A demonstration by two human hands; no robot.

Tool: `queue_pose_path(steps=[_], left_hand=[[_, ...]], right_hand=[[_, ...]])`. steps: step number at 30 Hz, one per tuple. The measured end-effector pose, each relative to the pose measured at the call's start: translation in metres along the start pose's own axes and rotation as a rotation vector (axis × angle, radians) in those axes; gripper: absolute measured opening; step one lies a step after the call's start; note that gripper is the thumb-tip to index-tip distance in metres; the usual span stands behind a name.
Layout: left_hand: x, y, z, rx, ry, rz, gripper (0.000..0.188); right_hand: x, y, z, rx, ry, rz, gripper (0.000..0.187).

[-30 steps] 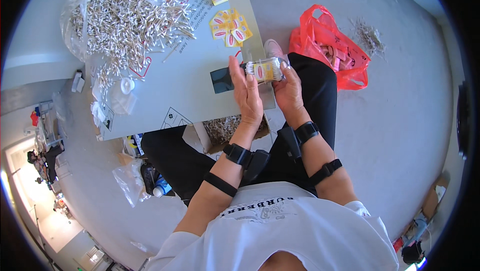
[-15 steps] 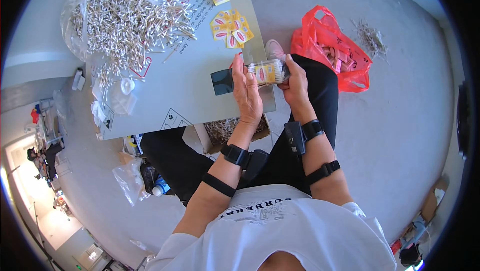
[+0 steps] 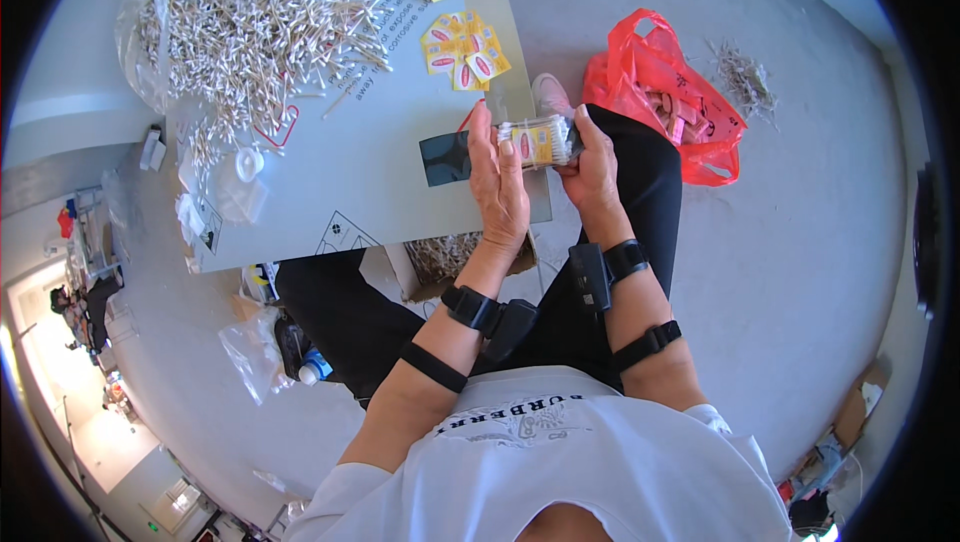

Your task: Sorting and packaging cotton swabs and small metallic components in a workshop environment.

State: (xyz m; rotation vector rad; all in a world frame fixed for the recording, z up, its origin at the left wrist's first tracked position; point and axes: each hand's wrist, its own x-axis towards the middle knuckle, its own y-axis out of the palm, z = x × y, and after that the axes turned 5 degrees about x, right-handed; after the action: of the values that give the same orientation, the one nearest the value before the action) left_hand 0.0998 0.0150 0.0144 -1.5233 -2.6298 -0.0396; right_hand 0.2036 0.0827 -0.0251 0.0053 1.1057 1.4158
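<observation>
Two hands meet around a clear packet of cotton swabs (image 3: 538, 142) with a yellow label. It lies between the two grips, its long axis running roughly from left to right, so each end faces one hand. The right hand (image 3: 592, 170) is the nearer: its grip is clamped on the packet's right end, thumb on top, the fingers mostly hidden beneath. The left hand (image 3: 498, 187) stands on edge at the other end, its grip apart, fingers straight and pointing away from the body, thumb just beside the swab tips; whether its palm touches the plastic cannot be told. Both forearms rise from the person's side and lean inward, the wrists nearly straight.

Left of the left grip, a dark rectangle (image 3: 444, 160) lies on the tabletop (image 3: 340, 177). Beyond that grip are yellow labels (image 3: 460, 47), and farther left a heap of loose swabs (image 3: 250, 42). Beyond and right of the right grip sits a red plastic bag (image 3: 622, 67).
</observation>
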Motion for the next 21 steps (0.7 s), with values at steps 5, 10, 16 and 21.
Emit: queue_pose_path(steps=[5, 10, 16, 21], left_hand=[[0.0, 0.0, -0.004, -0.003, -0.026, 0.005, 0.067], [0.001, 0.002, -0.001, -0.02, -0.003, -0.03, 0.068], [-0.001, 0.007, -0.011, -0.081, -0.046, -0.029, 0.071], [0.0, 0.005, -0.004, -0.07, -0.005, -0.041, 0.072]], right_hand=[[-0.015, 0.02, -0.003, -0.073, -0.152, -0.012, 0.046], [-0.022, 0.021, -0.003, -0.067, -0.152, 0.037, 0.047], [-0.019, 0.001, -0.015, -0.133, -0.264, 0.115, 0.041], [-0.015, 0.006, -0.009, 0.092, -0.233, 0.081, 0.046]])
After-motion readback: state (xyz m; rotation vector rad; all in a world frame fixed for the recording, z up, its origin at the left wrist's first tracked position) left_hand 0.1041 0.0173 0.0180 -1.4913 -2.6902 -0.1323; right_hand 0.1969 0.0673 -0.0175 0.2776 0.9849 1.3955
